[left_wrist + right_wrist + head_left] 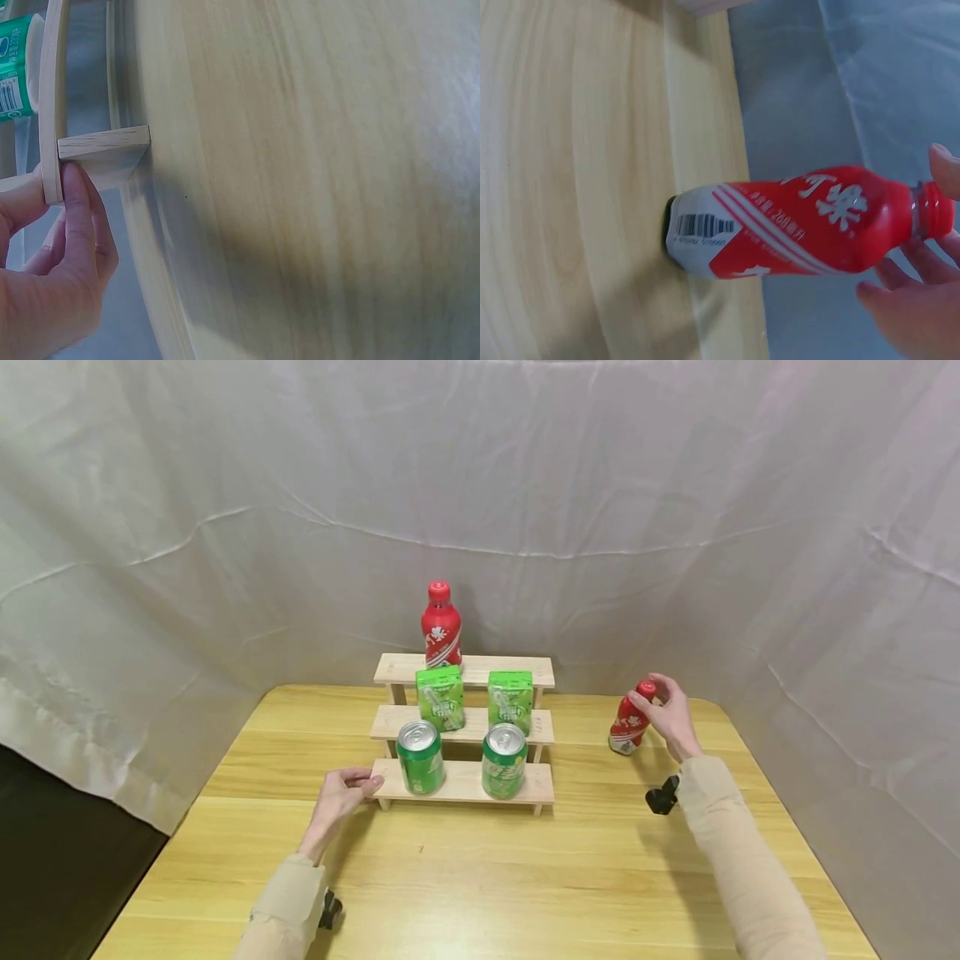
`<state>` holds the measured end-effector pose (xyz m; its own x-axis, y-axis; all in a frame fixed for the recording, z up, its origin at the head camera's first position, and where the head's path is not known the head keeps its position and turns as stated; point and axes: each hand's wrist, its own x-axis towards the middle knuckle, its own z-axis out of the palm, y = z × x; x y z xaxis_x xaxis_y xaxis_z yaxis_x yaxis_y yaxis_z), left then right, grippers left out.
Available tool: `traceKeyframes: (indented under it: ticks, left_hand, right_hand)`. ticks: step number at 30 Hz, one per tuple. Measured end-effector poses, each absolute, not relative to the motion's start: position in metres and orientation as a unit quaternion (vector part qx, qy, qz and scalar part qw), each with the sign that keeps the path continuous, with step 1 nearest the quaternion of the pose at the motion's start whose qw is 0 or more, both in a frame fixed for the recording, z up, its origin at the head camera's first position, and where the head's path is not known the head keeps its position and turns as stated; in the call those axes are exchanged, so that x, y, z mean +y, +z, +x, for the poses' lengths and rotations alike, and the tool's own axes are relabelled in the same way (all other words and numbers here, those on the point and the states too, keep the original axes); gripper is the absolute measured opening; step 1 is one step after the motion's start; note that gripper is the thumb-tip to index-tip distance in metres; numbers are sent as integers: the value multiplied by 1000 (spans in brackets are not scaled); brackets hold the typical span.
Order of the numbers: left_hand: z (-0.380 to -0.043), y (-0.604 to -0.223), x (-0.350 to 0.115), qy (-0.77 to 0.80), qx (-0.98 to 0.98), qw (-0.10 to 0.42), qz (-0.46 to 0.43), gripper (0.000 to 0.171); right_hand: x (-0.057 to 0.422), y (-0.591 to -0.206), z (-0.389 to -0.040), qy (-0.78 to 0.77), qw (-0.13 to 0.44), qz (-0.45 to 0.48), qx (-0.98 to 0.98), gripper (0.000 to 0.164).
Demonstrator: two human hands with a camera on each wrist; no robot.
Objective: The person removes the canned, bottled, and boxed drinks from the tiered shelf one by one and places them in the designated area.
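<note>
In the head view my left hand pinches the left end of the lowest board of a three-step wooden display shelf. The left wrist view shows the thumb on one face of the board and the fingers against the other, beside a leg. Off to the right of the shelf, my right hand holds a red plastic drink bottle by its neck and cap, thumb on one side and fingers behind. The bottle is upright, its base at the tabletop.
Another red bottle stands on the top step. Two green drink cartons are on the middle step, and two green cans on the lowest. Grey curtains surround the wooden table.
</note>
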<state>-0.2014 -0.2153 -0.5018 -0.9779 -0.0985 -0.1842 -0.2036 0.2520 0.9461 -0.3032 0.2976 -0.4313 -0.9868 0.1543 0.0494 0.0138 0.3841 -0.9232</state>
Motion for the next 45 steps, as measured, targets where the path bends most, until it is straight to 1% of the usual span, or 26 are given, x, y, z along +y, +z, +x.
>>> traceKeyframes:
  ticks: [8, 16, 20, 27, 34, 39, 45]
  left_hand:
    - [-204, -501, -214, 614, 780, 54, -106, 41]
    - [-204, -500, -214, 602, 790, 52, -106, 42]
    - [-205, -499, -215, 584, 802, 53, -115, 42]
    - [-204, -499, -214, 582, 803, 55, -113, 43]
    - [-203, -498, -215, 574, 809, 54, -112, 41]
    - [-203, -498, -215, 575, 809, 51, -109, 43]
    - [-202, -498, -214, 578, 808, 49, -104, 44]
  right_hand:
    - [281, -413, -301, 557, 120, -46, -821, 74]
    - [255, -388, -304, 572, 170, -24, -802, 72]
    - [236, -370, -301, 585, 170, 2, -793, 70]
    - [198, -328, -286, 607, 152, 41, -779, 65]
    - [174, -326, -303, 601, 144, 82, -782, 65]
    - [150, -317, -308, 589, 139, 114, -788, 65]
    - [120, -306, -310, 583, 110, 136, -794, 65]
